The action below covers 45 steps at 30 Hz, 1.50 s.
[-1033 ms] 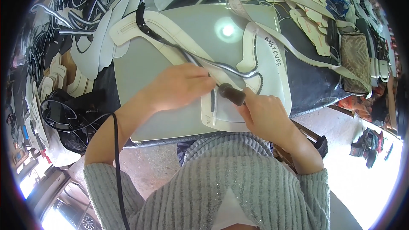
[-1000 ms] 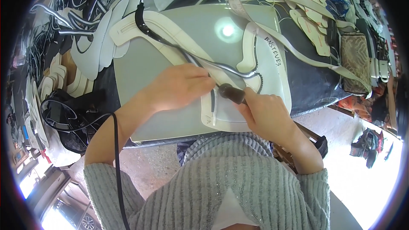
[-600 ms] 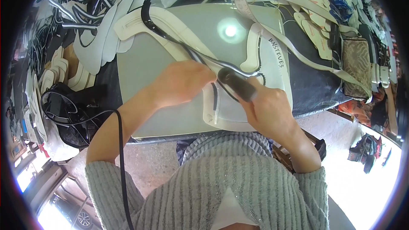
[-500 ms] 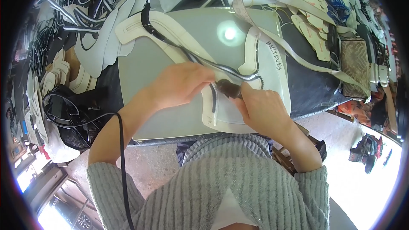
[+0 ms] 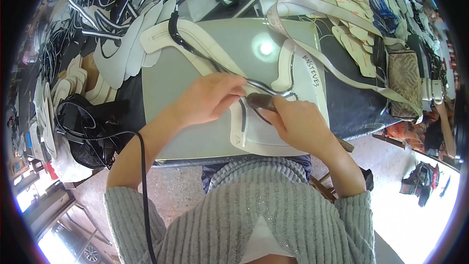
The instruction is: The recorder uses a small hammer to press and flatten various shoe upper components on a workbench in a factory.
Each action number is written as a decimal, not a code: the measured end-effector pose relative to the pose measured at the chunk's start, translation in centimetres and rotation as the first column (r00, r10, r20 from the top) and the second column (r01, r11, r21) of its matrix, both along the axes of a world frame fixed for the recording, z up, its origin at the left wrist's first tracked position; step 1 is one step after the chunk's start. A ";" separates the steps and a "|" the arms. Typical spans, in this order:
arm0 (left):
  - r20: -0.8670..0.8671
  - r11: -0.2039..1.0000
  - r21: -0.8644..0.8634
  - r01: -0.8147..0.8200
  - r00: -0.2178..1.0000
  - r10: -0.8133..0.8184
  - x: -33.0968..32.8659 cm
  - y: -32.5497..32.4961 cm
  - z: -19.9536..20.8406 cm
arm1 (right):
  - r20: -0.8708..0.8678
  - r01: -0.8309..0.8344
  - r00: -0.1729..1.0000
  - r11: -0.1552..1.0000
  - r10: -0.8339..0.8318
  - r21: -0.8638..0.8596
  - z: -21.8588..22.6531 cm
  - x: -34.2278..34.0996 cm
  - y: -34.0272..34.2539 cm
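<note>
**Got both bare hands crowded over a flat, pale grey, four-cornered board [image 5: 195,142]**

Got the left hand [image 5: 210,99] near the board's middle, with fingertips bunched close together right by a thin black strip with white edging [image 5: 264,87]. Can't tell whether really pinching the strip, with the contact point hidden from view. Got the right hand [image 5: 300,120] just right of the board's middle, with fingers curled snugly round a stubby, dark brown, rounded handle [image 5: 260,101]. Pointing the handle's free end left, near the other fingertips.

Seeing the strip on the board, from around the middle over toward the right side. Also spotting a glossy black hooked band [image 5: 177,33] on the board's far left part, lying across a long, flat, cream piece with a rounded end [image 5: 155,38]. Over near the board's right side, finding a short, curved, cream piece edged in black [image 5: 283,71].

Right of the board, noticing a brown patterned fabric pouch [image 5: 404,80] and a long, pale, satiny ribbon [image 5: 312,2] looped over the board's far right corner. Left of the board, counting a black mesh bag [image 5: 90,144] plus a stack of curved cream cutouts [image 5: 68,85].
</note>
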<state>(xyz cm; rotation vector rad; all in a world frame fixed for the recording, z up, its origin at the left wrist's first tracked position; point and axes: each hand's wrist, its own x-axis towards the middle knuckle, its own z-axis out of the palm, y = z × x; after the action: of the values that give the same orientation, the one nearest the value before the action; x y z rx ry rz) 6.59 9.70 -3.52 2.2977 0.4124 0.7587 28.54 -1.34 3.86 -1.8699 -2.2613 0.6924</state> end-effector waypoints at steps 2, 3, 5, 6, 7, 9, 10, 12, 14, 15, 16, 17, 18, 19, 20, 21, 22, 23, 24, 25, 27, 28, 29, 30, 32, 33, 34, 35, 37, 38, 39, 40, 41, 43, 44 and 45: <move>-0.007 1.000 -0.031 0.004 1.000 -0.004 -0.1 0.0 0.0 | -0.024 0.058 0.998 0.998 -0.057 0.012 1.0 0.3 0.3; -0.009 0.999 -0.033 0.001 1.000 -0.001 -0.2 0.1 -0.1 | -0.046 0.118 0.992 0.993 -0.117 0.022 1.3 0.4 0.5; -0.012 0.999 -0.036 0.030 0.999 -0.031 -0.2 0.3 0.0 | 0.015 0.067 0.998 0.997 -0.067 0.035 0.8 -0.3 0.5; -0.008 0.999 -0.030 0.036 0.999 -0.036 -0.2 0.3 0.1 | 0.079 0.016 0.997 0.999 -0.020 0.048 0.7 -0.5 0.4; 0.002 0.999 -0.052 0.011 1.000 -0.011 -0.1 0.2 0.0 | 0.083 0.021 0.996 0.998 -0.026 0.054 0.9 -0.5 0.4; 0.007 0.997 -0.076 -0.021 1.000 0.022 -0.2 0.2 -0.4 | 0.097 -0.024 0.995 0.999 0.026 -0.026 0.7 -0.5 0.9; -0.002 0.996 -0.080 -0.030 1.000 0.029 -0.2 0.1 -0.4 | 0.097 -0.025 0.995 0.999 0.027 -0.023 0.9 -0.6 1.1; -0.013 0.996 -0.084 -0.040 0.999 0.039 -0.4 -0.2 -0.4 | 0.023 0.070 0.997 0.997 -0.071 0.019 1.4 -0.9 1.0; -0.026 0.986 -0.159 -0.042 0.999 0.038 -0.4 -0.2 -0.3 | 0.030 0.026 0.999 1.000 -0.027 0.011 0.1 -0.8 1.0; -0.020 0.988 -0.148 -0.036 0.999 0.033 -0.4 -0.3 -0.1 | 0.038 -0.016 0.999 1.000 0.016 0.000 -0.2 -0.6 1.1; -0.039 0.994 -0.107 -0.038 0.999 0.034 -0.4 -0.6 0.2 | 0.043 -0.011 0.999 1.000 0.011 0.011 0.1 -0.4 0.9; -0.060 0.997 -0.062 -0.048 0.997 0.044 -0.6 -0.6 0.3 | 0.060 -0.014 0.998 1.000 0.014 -0.010 0.8 -0.5 1.2; -0.059 0.998 -0.048 -0.051 0.997 0.048 -0.7 -0.6 0.3 | 0.076 -0.016 0.997 0.999 0.019 -0.032 1.2 -0.7 1.4; -0.056 0.992 -0.107 -0.065 0.997 0.059 -0.8 -0.6 0.2 | 0.077 -0.019 0.997 1.000 0.021 -0.018 1.0 -0.9 1.7; -0.055 0.982 -0.171 -0.075 0.996 0.067 -0.8 -0.9 0.3 | 0.065 -0.005 0.998 1.000 0.007 -0.021 0.5 -1.0 1.5; -0.055 0.984 -0.161 -0.075 0.996 0.067 -0.8 -1.0 0.5 | 0.052 0.009 0.999 1.000 -0.008 -0.024 0.0 -1.1 1.4; -0.086 0.973 -0.209 -0.098 0.993 0.081 -0.9 -1.1 0.7 | 0.050 0.010 0.999 1.000 -0.009 -0.015 -0.5 -1.0 1.3; -0.110 0.962 -0.246 -0.117 0.990 0.092 -0.7 -0.7 0.9 | 0.021 -0.022 1.000 1.000 0.022 -0.005 -1.0 -0.5 1.8; -0.105 0.968 -0.226 -0.110 0.991 0.088 -0.6 -0.5 0.9 | -0.006 -0.052 0.999 0.999 0.052 0.007 -1.1 -0.1 2.2; -0.106 0.959 -0.250 -0.134 0.988 0.111 -0.5 -0.3 0.9 | -0.001 -0.044 0.999 0.999 0.044 0.029 -0.9 0.3 2.3; -0.112 0.950 -0.259 -0.172 0.983 0.148 -0.9 -0.8 0.9 | -0.170 0.105 0.981 0.992 -0.091 0.073 -0.3 0.7 1.7; -0.046 0.961 -0.191 -0.199 0.980 0.194 -0.9 -0.8 1.0 | -0.170 0.104 0.982 0.990 -0.087 0.096 0.8 1.4 1.5; 0.026 0.967 -0.125 -0.220 0.974 0.225 -0.9 -1.4 1.3 | -0.332 0.236 0.922 0.968 -0.198 0.079 2.7 2.2 0.7; 0.042 0.940 0.015 -0.340 0.940 0.340 -1.0 -2.5 1.5 | -0.480 0.370 0.823 0.928 -0.303 0.048 4.1 3.1 0.1; 0.111 0.860 0.089 -0.502 0.863 0.493 -1.4 -4.6 1.0 | -0.456 0.457 0.822 0.874 -0.342 0.168 2.3 5.2 -0.5; 0.067 0.824 0.027 -0.566 0.823 0.564 -1.2 -6.0 1.1 | -0.437 0.512 0.815 0.825 -0.380 0.238 0.6 6.5 -0.7; -0.020 0.767 -0.087 -0.636 0.771 0.636 -1.1 -7.8 1.5 | -0.379 0.537 0.823 0.799 -0.424 0.272 -0.8 7.3 -0.6; -0.040 0.778 0.024 -0.628 0.777 0.628 -1.0 -9.1 1.4 | -0.325 0.556 0.823 0.777 -0.466 0.295 -1.4 7.7 -0.6; -0.053 0.773 0.143 -0.618 0.775 0.630 0.2 -10.6 1.6 | -0.339 0.596 0.792 0.760 -0.507 0.257 -2.0 8.1 -0.9; -0.027 0.755 0.157 -0.637 0.761 0.648 1.1 -11.3 1.7 | -0.307 0.628 0.774 0.734 -0.553 0.260 -2.1 8.3 -1.1; -0.004 0.734 0.167 -0.658 0.744 0.668 1.6 -11.9 1.9 | -0.274 0.656 0.754 0.709 -0.597 0.261 -2.3 8.4 -1.5; 0.053 0.731 0.154 -0.665 0.744 0.666 2.0 -11.9 2.1 | -0.289 0.682 0.724 0.712 -0.626 0.166 -2.6 8.3 -1.8; 0.055 0.726 0.157 -0.669 0.740 0.670 2.1 -11.4 2.2 | -0.291 0.678 0.728 0.716 -0.621 0.168 -2.8 8.0 -1.6; -0.026 0.754 0.109 -0.648 0.756 0.654 0.8 -9.8 1.7 | -0.305 0.593 0.801 0.748 -0.515 0.297 -4.1 6.9 -1.8; -0.021 0.773 0.082 -0.629 0.774 0.633 0.5 -8.8 1.8 | -0.295 0.579 0.812 0.754 -0.503 0.309 -3.8 6.4 -1.8; -0.017 0.804 0.106 -0.586 0.807 0.590 0.1 -7.3 1.6 | -0.290 0.562 0.824 0.766 -0.486 0.312 -3.6 5.9 -1.9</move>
<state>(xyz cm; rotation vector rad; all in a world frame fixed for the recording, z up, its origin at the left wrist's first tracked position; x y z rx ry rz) 6.66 2.38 -1.88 2.2879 1.1776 1.0332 34.45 -3.20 0.23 -1.9844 -1.4869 0.2885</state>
